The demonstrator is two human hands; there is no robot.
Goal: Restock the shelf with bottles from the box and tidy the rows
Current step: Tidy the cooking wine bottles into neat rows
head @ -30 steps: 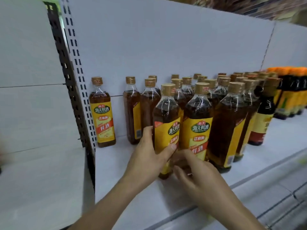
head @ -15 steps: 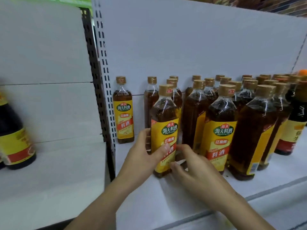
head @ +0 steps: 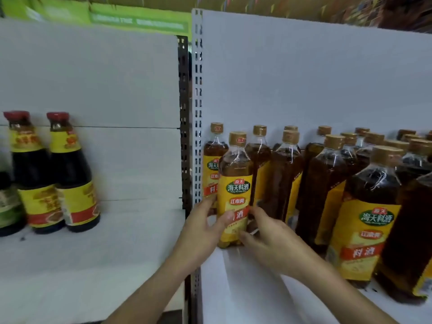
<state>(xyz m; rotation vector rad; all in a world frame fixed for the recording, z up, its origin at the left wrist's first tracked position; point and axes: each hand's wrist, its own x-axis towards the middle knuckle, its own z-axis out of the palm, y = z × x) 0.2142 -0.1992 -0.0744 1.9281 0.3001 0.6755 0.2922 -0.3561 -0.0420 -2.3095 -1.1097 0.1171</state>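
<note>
Both hands on one yellow-label bottle [head: 235, 190], upright on white shelf [head: 236, 288]. Left hand [head: 202, 232] curled round bottle's left side, thumb across label. Right hand [head: 268, 235] curled at lower right side, fingertips on label. Another bottle [head: 211, 160] just behind left hand, beside slotted post [head: 197, 113]. More bottles [head: 364, 225] right of right hand. Dark sauce bottles [head: 67, 174] well left of left hand.

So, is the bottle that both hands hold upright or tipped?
Upright. The bottle has its cap almost straight above its base, down at the shelf; left hand and right hand grip its lower label.
</note>
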